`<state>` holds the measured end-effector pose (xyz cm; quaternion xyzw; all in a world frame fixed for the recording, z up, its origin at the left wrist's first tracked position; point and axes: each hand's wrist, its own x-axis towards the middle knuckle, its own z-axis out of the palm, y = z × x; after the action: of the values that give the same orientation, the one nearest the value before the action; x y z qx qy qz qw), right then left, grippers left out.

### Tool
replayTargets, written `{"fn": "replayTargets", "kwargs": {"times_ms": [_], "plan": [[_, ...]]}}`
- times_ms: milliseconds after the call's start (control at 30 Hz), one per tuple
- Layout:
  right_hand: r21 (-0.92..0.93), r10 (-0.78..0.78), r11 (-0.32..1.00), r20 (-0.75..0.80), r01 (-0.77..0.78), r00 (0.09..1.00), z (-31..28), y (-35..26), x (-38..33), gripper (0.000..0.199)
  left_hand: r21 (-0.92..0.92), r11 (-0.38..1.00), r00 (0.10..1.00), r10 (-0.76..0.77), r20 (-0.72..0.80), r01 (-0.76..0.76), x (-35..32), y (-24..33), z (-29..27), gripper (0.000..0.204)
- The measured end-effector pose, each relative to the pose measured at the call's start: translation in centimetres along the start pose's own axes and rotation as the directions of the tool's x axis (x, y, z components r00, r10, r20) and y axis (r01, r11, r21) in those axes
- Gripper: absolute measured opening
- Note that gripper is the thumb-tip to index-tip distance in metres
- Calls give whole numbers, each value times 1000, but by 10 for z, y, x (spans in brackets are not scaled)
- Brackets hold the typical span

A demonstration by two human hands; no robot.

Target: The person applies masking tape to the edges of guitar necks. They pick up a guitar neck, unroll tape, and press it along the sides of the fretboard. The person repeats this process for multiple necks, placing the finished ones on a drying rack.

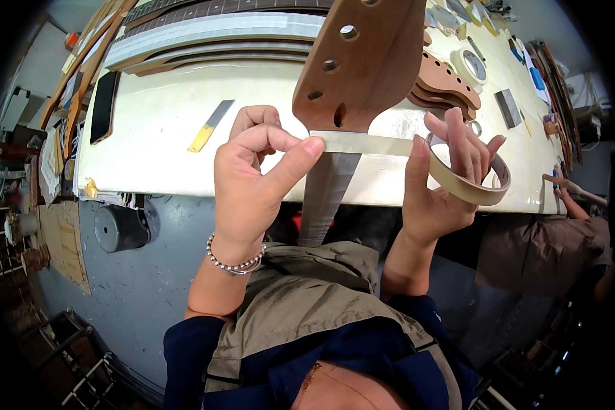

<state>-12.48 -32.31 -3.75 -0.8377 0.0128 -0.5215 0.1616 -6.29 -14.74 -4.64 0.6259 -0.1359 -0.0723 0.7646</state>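
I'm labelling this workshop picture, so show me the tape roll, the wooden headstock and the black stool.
Tape roll point(484, 196): head view, on the ring's lower outer band.
Wooden headstock point(369, 65): head view, on its broad face.
Black stool point(116, 229): head view, on its body.

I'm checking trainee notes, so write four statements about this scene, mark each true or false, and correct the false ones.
1. The right hand holds a tape roll. True.
2. The wooden headstock has no holes. False: several holes show in it.
3. The left hand touches the tape strip. True.
4. The yellow-ended flat tool lies right of the headstock. False: it lies to the left.
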Motion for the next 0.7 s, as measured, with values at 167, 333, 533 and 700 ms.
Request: {"fn": "replayTargets", "kwargs": {"times_ms": [167,333,533,700], "plan": [[55,55,997,16,-56,998,1,1,-1,36,-53,999,1000,0,20,1,2,0,5,17],[84,70,994,26,-72,997,2,3,-2,42,-162,986,999,-47,-28,42,1,-3,11,21],[121,73,989,94,-84,993,11,8,-6,49,-43,999,997,25,-73,-29,6,-7,12,39],[121,112,985,101,-124,989,18,4,-12,48,421,837,923,384,1,-349,11,-5,33,61]]}}
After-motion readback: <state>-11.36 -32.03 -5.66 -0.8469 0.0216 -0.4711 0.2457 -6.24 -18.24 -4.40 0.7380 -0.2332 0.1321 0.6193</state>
